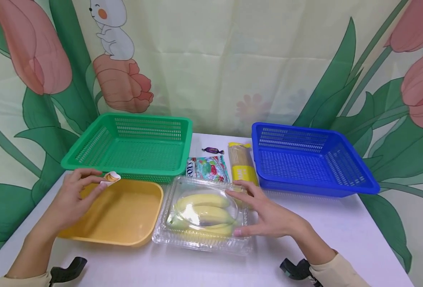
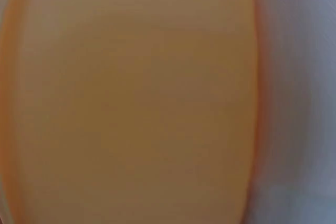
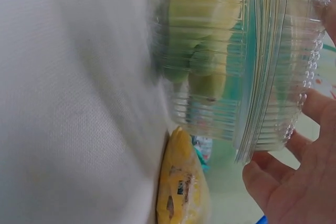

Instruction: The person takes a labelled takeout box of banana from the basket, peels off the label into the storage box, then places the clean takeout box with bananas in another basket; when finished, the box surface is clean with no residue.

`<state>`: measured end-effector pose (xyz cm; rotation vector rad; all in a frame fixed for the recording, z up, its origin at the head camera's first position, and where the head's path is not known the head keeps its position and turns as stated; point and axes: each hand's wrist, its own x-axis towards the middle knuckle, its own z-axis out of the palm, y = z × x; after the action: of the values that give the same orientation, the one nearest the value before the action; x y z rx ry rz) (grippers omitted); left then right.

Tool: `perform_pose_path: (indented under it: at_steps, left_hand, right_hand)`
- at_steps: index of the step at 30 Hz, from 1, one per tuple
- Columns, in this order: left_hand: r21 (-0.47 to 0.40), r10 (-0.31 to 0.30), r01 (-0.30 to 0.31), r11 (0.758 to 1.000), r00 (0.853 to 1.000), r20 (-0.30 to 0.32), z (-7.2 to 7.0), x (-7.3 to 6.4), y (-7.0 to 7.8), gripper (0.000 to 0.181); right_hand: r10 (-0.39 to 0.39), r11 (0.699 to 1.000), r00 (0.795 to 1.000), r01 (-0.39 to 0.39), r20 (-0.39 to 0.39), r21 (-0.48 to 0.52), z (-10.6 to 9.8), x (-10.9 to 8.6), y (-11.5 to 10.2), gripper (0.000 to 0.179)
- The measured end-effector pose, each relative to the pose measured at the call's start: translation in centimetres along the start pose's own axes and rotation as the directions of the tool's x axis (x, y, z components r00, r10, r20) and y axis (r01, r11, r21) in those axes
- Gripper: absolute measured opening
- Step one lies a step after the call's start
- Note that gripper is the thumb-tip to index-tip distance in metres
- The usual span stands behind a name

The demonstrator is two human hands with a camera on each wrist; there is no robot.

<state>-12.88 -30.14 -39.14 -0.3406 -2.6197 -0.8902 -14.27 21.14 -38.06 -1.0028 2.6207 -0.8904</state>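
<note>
Bananas (image 1: 206,213) lying in clear clamshell (image 1: 200,247) on bench (image 1: 197,273). Left grip (image 1: 73,195) pinching small white-and-orange piece (image 1: 113,176) above yellow tray (image 1: 125,217); right grip (image 1: 269,215) standing wide-fingered, touching lid (image 1: 211,184). Light pressure probably serving best, steadying without denting thin plastic.

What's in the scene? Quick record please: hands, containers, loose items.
left hand: pinching small item, over tray
right hand: fingers spread at right end of box
box: clear, bananas inside, right of tray
tray: orange, in front of green basket
blue basket: far right
candy: behind printed bag
yellow pack: between bag and blue basket
left wrist view: blurred, mostly tray
</note>
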Motion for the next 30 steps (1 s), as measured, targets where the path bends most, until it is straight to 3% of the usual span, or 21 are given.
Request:
perform_pose_path:
  at_steps: [11,19,24,30]
  left_hand:
    - [0.061,0.052,-0.052,0.997,0.999,-0.001,-0.3,-0.6,-2.2,0.009]
    - [0.100,0.025,-0.036,0.994,0.994,0.110,-0.1,-1.2,-2.7,0.011]
    - [0.102,-0.007,-0.013,0.995,0.980,0.197,0.3,-1.1,-2.4,0.015]
    - [0.121,-0.052,0.021,0.992,0.965,0.257,0.8,-1.3,-2.3,0.019]
  right_hand:
    - [0.003,1.000,1.000,-0.003,0.009,0.013,0.0,0.2,0.0,0.091]
    - [0.003,1.000,1.000,-0.003,0.010,0.017,0.0,0.2,0.0,0.092]
    - [-0.004,1.000,1.000,0.004,0.004,0.022,0.0,0.2,0.0,0.092]
    - [-0.007,1.000,1.000,0.007,0.007,0.017,0.0,0.3,0.0,0.092]
